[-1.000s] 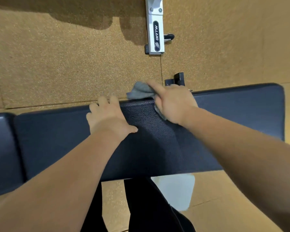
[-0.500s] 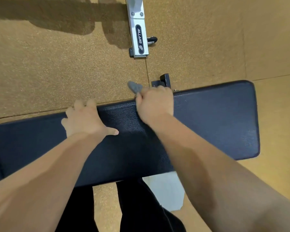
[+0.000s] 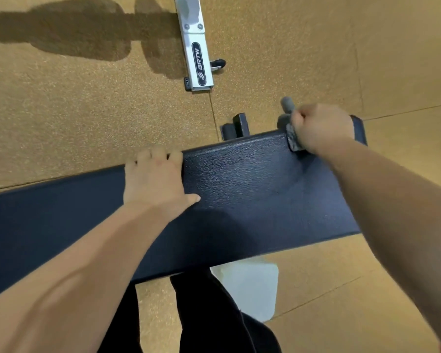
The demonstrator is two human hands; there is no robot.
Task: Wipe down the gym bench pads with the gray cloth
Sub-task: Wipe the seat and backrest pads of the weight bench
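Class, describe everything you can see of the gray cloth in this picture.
The gray cloth is soft, bunched fabric, mostly hidden inside the right hand, which is closed around it. One rounded end pokes out beyond the knuckles over the tan floor; a darker, speckled-looking fold shows below the hand, pressed against the far edge of the dark textured bench pad, near its right end. Its full size and shape cannot be told. The left hand does not touch it.
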